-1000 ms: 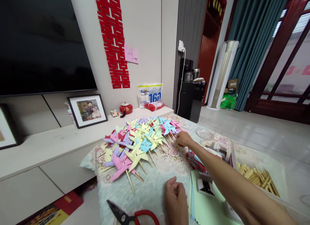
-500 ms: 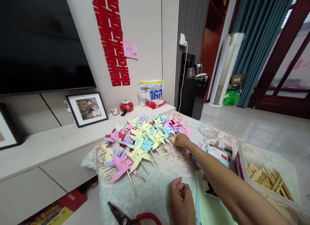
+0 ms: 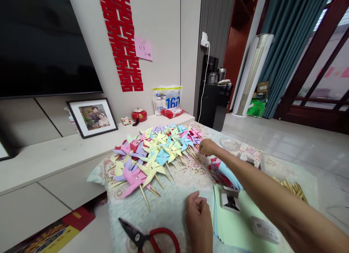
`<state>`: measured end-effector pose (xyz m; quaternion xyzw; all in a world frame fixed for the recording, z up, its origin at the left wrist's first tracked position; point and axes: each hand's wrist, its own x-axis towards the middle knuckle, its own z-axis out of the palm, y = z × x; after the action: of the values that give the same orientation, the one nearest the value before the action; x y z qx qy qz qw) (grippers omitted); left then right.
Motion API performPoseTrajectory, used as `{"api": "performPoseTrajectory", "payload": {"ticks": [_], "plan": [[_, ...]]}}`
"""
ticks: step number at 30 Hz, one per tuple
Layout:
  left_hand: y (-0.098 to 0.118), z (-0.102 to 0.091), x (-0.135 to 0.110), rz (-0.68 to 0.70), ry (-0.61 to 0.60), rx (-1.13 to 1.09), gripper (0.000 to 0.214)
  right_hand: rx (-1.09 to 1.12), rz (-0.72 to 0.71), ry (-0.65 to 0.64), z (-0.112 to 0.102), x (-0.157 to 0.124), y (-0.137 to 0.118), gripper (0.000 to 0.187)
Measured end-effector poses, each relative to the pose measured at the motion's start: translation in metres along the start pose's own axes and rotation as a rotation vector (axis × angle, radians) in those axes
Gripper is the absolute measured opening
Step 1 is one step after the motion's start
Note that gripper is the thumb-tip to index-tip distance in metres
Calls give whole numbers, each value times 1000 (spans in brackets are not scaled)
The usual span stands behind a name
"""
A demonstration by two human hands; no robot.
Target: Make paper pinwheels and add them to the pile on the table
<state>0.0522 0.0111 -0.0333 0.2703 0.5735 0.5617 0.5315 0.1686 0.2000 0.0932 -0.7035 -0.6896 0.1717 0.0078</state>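
Note:
My right hand [image 3: 207,147] reaches across the table, fingers curled, beside the stick ends of the farthest pinwheels. Whether it grips a stick cannot be made out. My left hand [image 3: 198,211] rests near the front of the table, loosely curled with nothing visible in it. Paper pinwheels [image 3: 152,168] in several pastel colours lie heaped to the left, their wooden sticks pointing towards me. Red-handled scissors [image 3: 148,235] lie left of my left hand. Right of that hand is a stack of pale green paper [image 3: 227,224], bearing an open small white box [image 3: 230,203] with dark contents.
Another small box [image 3: 264,229] sits on the paper. Folded coloured paper [image 3: 222,173] lies under my right forearm. Beyond it are a clear round lid [image 3: 230,145] and a clear bin of short wooden sticks [image 3: 296,189]. A low cabinet [image 3: 62,147] borders the table's far left.
The view has shifted slightly, and my right forearm sits differently across the boxes, showing more green paper and the open small box. Both hands keep nearly the same poses.

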Motion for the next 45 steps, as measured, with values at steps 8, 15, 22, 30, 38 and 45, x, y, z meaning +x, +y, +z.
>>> {"api": "performPoseTrajectory", "payload": {"ticks": [8, 15, 22, 30, 38, 45], "plan": [[4, 0, -2, 29, -45, -5, 36, 79, 40, 64, -54, -61, 79, 13], [8, -4, -4, 32, -85, 25, 35, -49, 72, 67, -45, -100, 118, 15], [13, -4, -6, 70, -90, 27, 36, -214, 36, -1, -22, -94, 117, 34], [21, 3, -12, 384, -149, 216, 21, -285, 24, -73, -5, -85, 118, 36], [41, 52, -3, 707, -538, 578, 28, -247, 47, -49, -9, -91, 110, 22], [35, 69, 2, 832, -602, 1033, 38, 26, 74, 22, -29, -86, 121, 12]]}}
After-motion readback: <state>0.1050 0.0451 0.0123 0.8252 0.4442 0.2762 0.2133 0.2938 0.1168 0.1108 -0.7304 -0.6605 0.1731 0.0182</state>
